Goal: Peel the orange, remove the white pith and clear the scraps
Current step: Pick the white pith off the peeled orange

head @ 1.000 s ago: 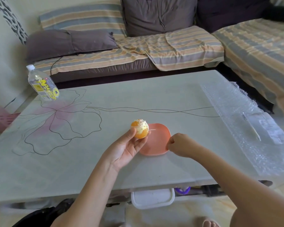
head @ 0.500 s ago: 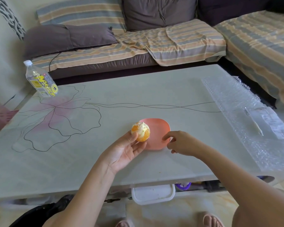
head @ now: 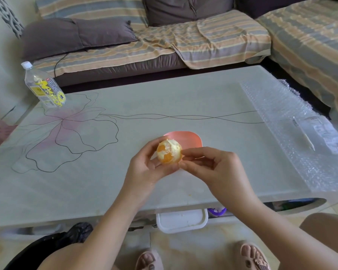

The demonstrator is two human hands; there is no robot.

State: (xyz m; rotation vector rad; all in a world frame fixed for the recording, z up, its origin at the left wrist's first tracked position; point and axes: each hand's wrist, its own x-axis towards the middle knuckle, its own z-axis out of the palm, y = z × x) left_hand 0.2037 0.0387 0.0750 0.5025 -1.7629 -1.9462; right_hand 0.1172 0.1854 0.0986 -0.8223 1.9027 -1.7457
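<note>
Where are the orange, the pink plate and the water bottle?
orange (head: 169, 152): head view, pith-covered front.
pink plate (head: 191, 140): head view, bare far part.
water bottle (head: 45, 88): head view, labelled body.

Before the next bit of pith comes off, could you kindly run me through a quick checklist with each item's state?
1. Left hand grips the orange from below: ok.
2. Right hand pinches at the orange's right side: ok.
3. Pith cleared: not ok, white covers much of the top.
4. Pink plate on the table just behind the orange, for scraps: ok.
5. Underside of the orange cleaned: cannot tell, hidden by the hands.
</note>
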